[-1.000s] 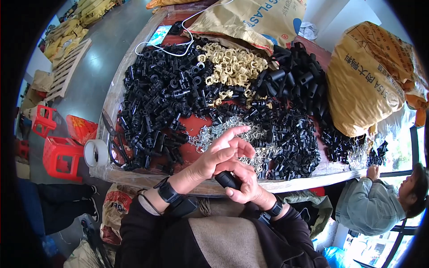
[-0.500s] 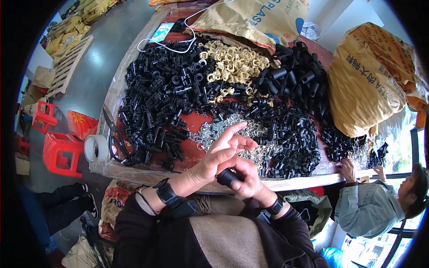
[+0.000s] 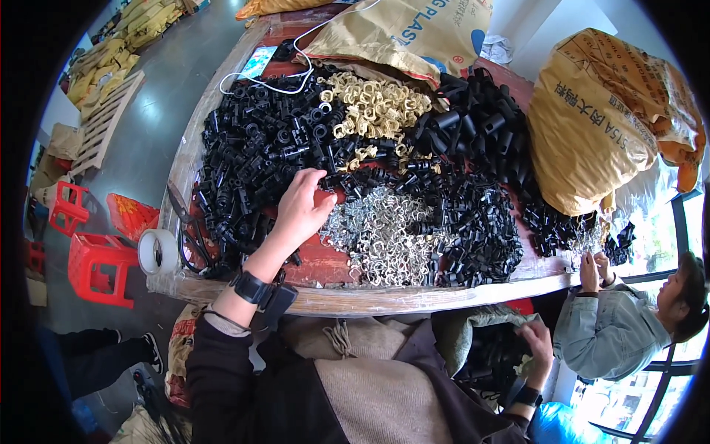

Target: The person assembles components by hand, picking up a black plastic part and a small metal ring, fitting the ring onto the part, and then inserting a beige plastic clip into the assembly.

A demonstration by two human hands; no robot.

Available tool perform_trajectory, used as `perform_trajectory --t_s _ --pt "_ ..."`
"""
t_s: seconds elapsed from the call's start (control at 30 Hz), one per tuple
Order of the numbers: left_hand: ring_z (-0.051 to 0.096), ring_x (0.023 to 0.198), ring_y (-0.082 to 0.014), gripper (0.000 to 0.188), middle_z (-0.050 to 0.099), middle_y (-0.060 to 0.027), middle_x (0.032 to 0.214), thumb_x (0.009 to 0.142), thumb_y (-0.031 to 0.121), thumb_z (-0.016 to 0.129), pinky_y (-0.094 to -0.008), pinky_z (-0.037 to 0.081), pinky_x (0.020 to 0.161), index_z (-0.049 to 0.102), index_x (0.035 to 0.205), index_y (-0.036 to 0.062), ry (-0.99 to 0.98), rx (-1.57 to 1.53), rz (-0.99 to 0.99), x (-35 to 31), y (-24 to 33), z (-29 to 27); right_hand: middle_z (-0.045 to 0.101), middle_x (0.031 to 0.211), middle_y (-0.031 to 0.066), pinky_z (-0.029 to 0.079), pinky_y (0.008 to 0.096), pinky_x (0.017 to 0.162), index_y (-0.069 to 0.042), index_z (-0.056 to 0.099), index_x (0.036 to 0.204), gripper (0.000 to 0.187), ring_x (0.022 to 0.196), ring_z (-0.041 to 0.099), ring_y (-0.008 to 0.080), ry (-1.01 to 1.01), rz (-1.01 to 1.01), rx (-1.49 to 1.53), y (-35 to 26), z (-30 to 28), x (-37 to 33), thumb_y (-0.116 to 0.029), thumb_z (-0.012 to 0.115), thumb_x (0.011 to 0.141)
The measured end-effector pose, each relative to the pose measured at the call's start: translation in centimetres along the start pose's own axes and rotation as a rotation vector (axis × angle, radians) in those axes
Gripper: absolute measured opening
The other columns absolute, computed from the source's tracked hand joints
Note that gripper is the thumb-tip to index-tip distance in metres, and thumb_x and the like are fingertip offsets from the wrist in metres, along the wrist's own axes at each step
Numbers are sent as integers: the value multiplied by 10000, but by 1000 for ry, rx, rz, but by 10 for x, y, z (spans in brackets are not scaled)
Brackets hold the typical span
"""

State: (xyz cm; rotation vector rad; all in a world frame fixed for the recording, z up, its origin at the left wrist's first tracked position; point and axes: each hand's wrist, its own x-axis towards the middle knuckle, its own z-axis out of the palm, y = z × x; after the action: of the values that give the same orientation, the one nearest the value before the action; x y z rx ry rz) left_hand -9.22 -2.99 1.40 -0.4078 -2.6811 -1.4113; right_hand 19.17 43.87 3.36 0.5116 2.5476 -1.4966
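Observation:
My left hand [image 3: 302,206] reaches over the table at the border between a heap of black plastic fittings [image 3: 251,148] and a pile of small silvery metal clips [image 3: 392,237]. Its thumb and forefinger are apart, with nothing seen between them; the other fingers are partly hidden. Low at the right, my right hand [image 3: 538,344] hangs over an open sack [image 3: 460,337] with dark parts inside. Its fingers are loosely bent and apart, and no part shows in them. Small black pieces [image 3: 484,244] lie right of the clips, and cream plastic rings [image 3: 377,103] lie behind them.
Black tubes [image 3: 473,122] are heaped at the back right, before a large yellow sack [image 3: 592,126]. A tape roll [image 3: 157,251] and scissors [image 3: 194,229] lie at the left edge. Red stools [image 3: 100,270] stand left. A co-worker [image 3: 621,325] handles small parts at the right.
My hands, together before on a black cylindrical part, have separated. The left has gone forward and left over the table, the right down and right to the sack; the part no longer shows.

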Motion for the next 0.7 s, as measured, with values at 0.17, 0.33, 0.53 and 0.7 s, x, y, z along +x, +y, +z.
perform_trajectory --t_s 0.17,0.33,0.53,0.7 --pt "514 840 -265 307 466 -126 1032 709 80 561 -323 470 677 495 1004 30 89 414 391 14 -2 24 581 741 108 443 291 635 -12 565 818 322 733 569 161 110 226 -1003 41 4 -10 -300 604 679" --pt "498 780 -268 224 460 -129 1000 696 26 530 -353 466 627 522 920 29 -95 603 395 26 -19 43 578 739 92 454 250 614 6 570 849 215 713 581 156 106 -90 -361 -61 63 43 -77 616 656" --pt "514 782 -255 243 478 -104 918 676 39 578 -327 462 650 521 913 30 -35 546 326 26 -20 40 564 724 92 442 289 576 -3 574 802 140 643 557 202 -102 -700 -391 -143 180 113 -22 609 669" --pt "540 677 -200 223 530 -97 869 745 97 559 -260 460 579 498 946 24 -278 -415 -104 0 -11 -1 521 693 75 429 326 534 -45 555 777 97 592 526 233 -180 -1043 -507 -157 259 140 -59 567 682"
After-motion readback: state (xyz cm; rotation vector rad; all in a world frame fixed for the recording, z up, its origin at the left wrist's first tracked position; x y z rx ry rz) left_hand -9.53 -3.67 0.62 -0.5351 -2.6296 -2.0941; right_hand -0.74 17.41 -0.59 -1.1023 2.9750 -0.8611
